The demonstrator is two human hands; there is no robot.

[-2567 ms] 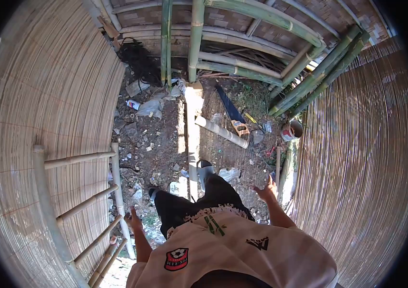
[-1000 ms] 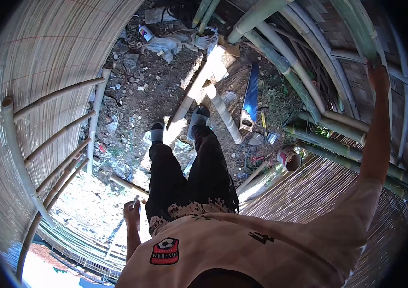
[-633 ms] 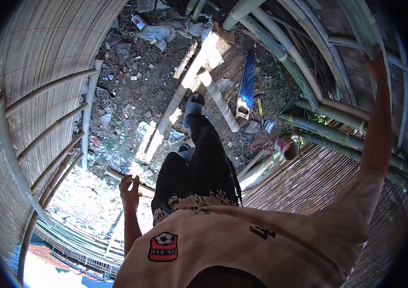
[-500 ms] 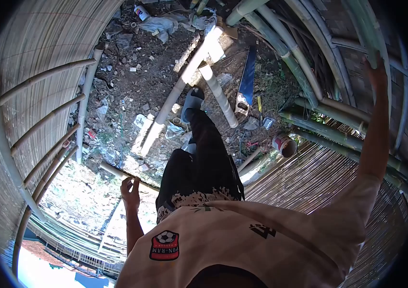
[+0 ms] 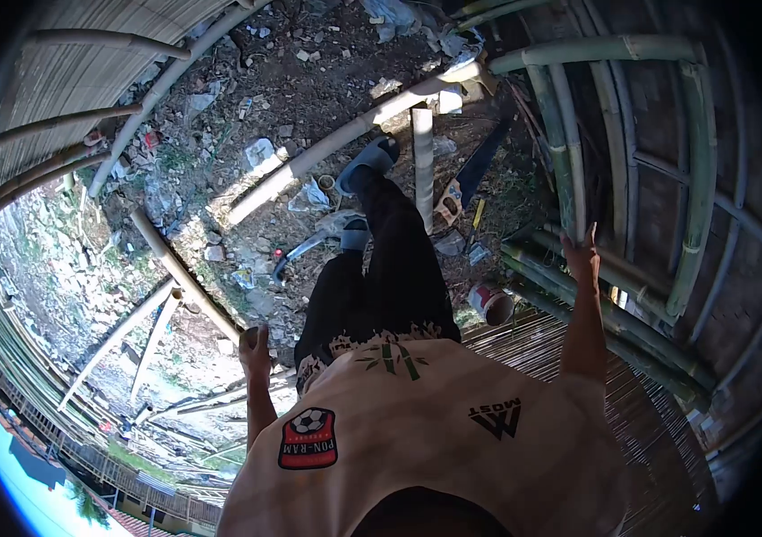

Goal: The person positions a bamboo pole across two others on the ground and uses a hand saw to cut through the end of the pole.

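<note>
My right hand (image 5: 582,259) reaches out at the right with its fingers apart. Its fingertips overlap the near end of a green bamboo pole (image 5: 553,152) in this view. Just beyond it stands a bent green bamboo piece (image 5: 696,179). At the left, my left hand (image 5: 256,353) is held low beside my hip, its fingers curled closed. I cannot tell whether anything is inside them. The end of a bamboo rail (image 5: 186,276) lies right by its fingertips.
A handsaw (image 5: 475,174) lies on the littered ground beside a yellow-handled tool (image 5: 476,215). A long bamboo pole (image 5: 336,143) and a short bamboo piece (image 5: 423,161) lie around my feet. A paint bucket (image 5: 493,304) rests near stacked green bamboo (image 5: 614,318). Another tool (image 5: 296,255) lies left of my legs.
My right hand has left the upright bamboo at the far right and come down and inward. My view has turned, showing more of the bright yard at the left. My left hand stays low.
</note>
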